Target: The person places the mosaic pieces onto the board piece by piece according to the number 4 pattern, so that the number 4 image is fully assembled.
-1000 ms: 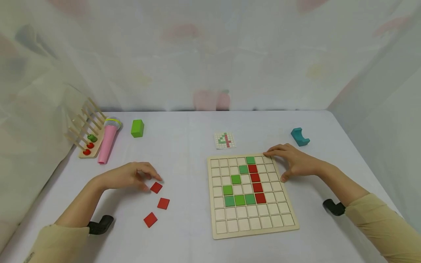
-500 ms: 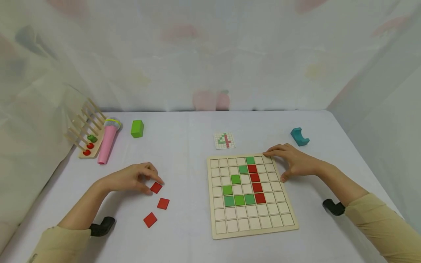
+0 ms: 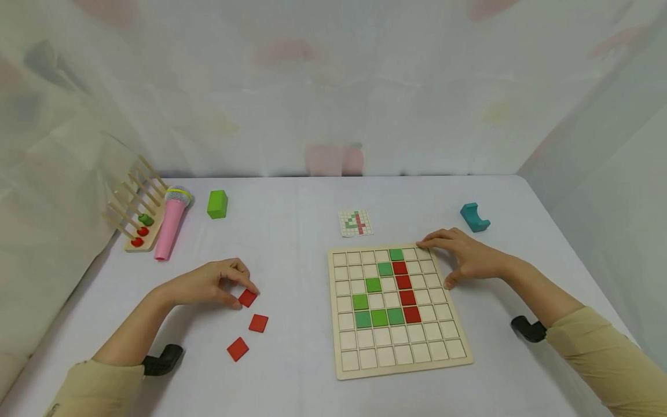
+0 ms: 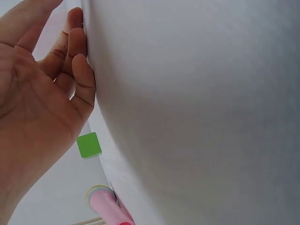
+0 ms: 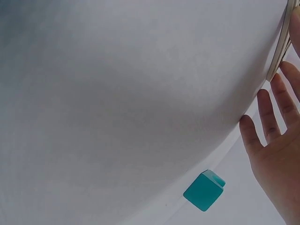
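At the left of the head view, my left hand (image 3: pixel 211 284) has thumb and index fingertips at opposite edges of a red square tile (image 3: pixel 247 298) lying on the table. The left wrist view shows its other fingers (image 4: pixel 83 77) bent; the tile is hidden there. Two more red tiles, a nearer one (image 3: pixel 238 349) and a middle one (image 3: pixel 258 323), lie loose. My right hand (image 3: pixel 464 258) rests at the far right corner of a wooden grid board (image 3: pixel 405 370), fingers at the far edge, thumb at the right edge. Several green tiles (image 3: pixel 373 284) and red tiles fill cells of the board.
Behind the board lies a small pattern card (image 3: pixel 356 223). A teal curved block (image 3: pixel 474 218) stands beyond my right hand. Back left are a green block (image 3: pixel 217 204), a pink toy microphone (image 3: pixel 171 226) and a pegged wooden rack (image 3: pixel 151 229).
My left hand has moved slightly right, and its index finger and thumb have come in to the edges of the red tile. My right hand and the board stay put.
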A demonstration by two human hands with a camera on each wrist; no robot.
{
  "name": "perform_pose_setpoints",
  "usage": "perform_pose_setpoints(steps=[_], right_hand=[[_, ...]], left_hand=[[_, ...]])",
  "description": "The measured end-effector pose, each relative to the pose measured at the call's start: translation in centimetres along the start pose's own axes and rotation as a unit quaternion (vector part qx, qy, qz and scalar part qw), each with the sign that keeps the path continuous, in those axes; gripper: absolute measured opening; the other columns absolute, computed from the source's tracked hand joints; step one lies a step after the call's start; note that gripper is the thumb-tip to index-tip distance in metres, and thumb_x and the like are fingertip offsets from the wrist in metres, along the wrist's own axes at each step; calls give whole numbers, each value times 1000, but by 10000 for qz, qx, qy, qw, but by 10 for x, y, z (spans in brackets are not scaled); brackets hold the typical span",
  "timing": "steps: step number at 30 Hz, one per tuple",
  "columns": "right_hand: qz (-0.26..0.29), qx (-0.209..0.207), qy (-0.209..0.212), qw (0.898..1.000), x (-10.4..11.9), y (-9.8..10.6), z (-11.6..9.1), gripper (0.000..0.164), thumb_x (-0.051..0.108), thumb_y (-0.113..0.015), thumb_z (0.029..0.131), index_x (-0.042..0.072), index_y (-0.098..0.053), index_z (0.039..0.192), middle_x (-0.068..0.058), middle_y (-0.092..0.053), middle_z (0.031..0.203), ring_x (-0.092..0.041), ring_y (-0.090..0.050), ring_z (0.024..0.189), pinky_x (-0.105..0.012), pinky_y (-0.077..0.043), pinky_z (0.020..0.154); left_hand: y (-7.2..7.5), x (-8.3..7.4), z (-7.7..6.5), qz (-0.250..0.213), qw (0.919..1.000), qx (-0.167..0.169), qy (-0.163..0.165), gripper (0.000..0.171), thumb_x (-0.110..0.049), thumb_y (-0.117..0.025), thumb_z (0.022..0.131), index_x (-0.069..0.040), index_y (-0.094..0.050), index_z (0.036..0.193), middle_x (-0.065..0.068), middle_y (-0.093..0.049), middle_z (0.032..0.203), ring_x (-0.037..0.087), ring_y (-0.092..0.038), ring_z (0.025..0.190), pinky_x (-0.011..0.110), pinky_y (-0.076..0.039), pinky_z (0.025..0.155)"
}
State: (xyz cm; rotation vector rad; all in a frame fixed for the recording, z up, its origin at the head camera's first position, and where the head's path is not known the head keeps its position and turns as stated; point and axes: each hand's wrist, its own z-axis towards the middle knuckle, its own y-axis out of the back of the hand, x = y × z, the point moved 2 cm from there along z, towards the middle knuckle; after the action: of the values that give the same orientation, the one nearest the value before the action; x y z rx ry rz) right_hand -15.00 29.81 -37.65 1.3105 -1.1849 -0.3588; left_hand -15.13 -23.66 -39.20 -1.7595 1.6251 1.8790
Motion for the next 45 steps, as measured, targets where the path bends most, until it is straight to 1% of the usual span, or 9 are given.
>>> perform_pose_setpoints(steps=[8,13,16,22,26,32,35,39,45], right_hand=[[-5,-5,34,10000,-1,-1,0,94,35,-91,61,17,-51,144,-10,-48,143,-31,-39,131,-59,-38,103],[-39,-24,67,10000,-2,-1,0,94,35,-91,60,16,-51,143,-10,-49,143,-31,-39,130,-58,-39,103],[-58,-28,60,10000,-2,-1,0,93,35,-91,60,16,-52,143,-10,-49,143,-31,-40,130,-58,-39,103],[-60,-34,70,10000,-1,-1,0,93,35,-91,61,16,-51,143,-11,-50,142,-31,-40,130,-58,-38,103],[-55,-38,69,10000,-1,0,0,93,35,-91,61,16,-51,143,-10,-50,142,-31,-40,130,-59,-38,104],[-52,-14,32,10000,-1,0,0,93,34,-91,61,17,-51,143,-10,-49,143,-32,-40,131,-60,-38,104],[-62,-7,33,10000,-1,0,0,93,35,-90,61,17,-51,143,-10,-50,143,-32,-40,131,-59,-38,104],[-83,-19,54,9999,-1,0,1,93,36,-91,60,16,-52,143,-11,-50,143,-32,-40,130,-59,-38,104],[-61,-3,41,10000,-1,0,0,93,34,-90,61,16,-52,143,-10,-50,143,-32,-40,131,-59,-38,104]], left_hand=[[-1,-2,1,191,9997,-152,-63,23,-17,-78,83,-27,-75,104,-2,-59,103,5,-51,100,20,-48,81],[-4,-5,3,476,9985,-278,32,23,-14,-78,81,-28,-70,98,-7,-60,101,6,-54,97,19,-48,85],[-5,-7,5,594,9977,-317,124,25,-12,-78,81,-28,-66,96,-8,-60,97,8,-55,93,20,-49,83],[-4,-14,8,445,9983,-282,237,21,-9,-78,81,-18,-62,92,-5,-62,85,8,-57,79,20,-50,72],[-3,-17,11,387,9986,-264,237,15,-10,-75,85,-15,-62,89,-4,-64,82,6,-59,75,20,-51,70],[-7,-24,17,294,9989,-304,180,10,-10,-71,88,-13,-62,89,-4,-64,82,5,-59,75,20,-50,70],[-10,-30,21,292,9987,-380,180,9,-10,-71,88,-15,-64,92,-4,-64,82,6,-58,77,20,-50,70],[-14,-43,30,284,9981,-515,157,10,-9,-69,89,-17,-68,94,-4,-65,84,6,-57,80,20,-49,72],[-24,-66,47,228,9976,-659,-16,11,-6,-70,88,-15,-70,94,-2,-68,86,7,-58,80,19,-50,73]])
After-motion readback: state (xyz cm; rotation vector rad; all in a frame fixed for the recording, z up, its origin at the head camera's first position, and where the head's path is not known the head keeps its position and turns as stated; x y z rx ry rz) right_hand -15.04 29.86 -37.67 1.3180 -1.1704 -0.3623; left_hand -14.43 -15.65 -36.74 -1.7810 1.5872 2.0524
